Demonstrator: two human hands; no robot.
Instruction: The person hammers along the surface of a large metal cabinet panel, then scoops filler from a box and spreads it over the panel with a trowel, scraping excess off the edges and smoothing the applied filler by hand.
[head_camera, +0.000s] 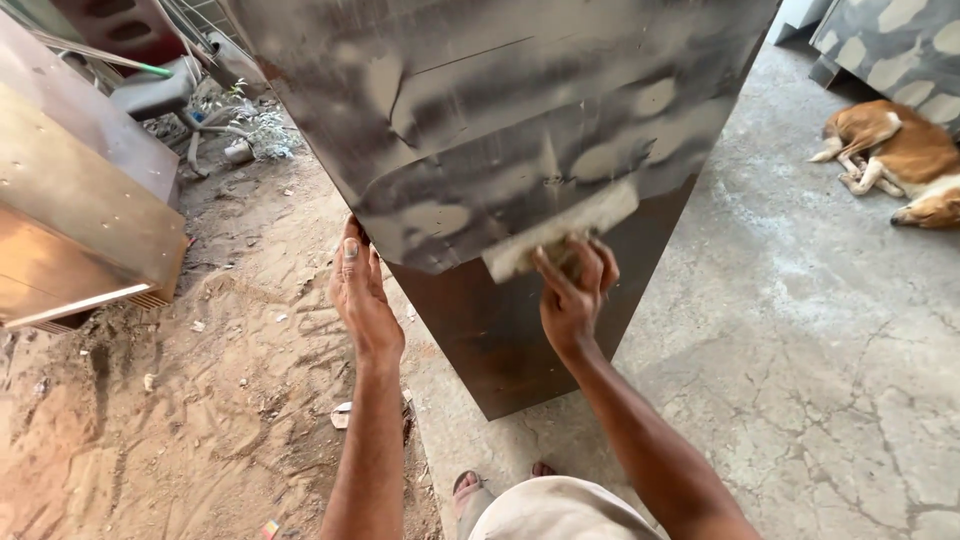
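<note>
The right hand (572, 295) is gripping a pale sanding block (560, 230) in closed fingers, pressing it against the mottled grey panel (500, 100) of a tall cabinet. The left hand (358, 290), fingers extended flat, is bracing the panel's left edge. A dog (895, 160) is lying on the concrete floor (800, 350).

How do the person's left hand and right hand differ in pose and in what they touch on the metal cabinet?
The left hand lies open and flat against the side edge of the metal cabinet, fingers pointing up; the right hand is curled around a pale flat block, pressing it on the blotchy front face. Both are bare and raised.
</note>
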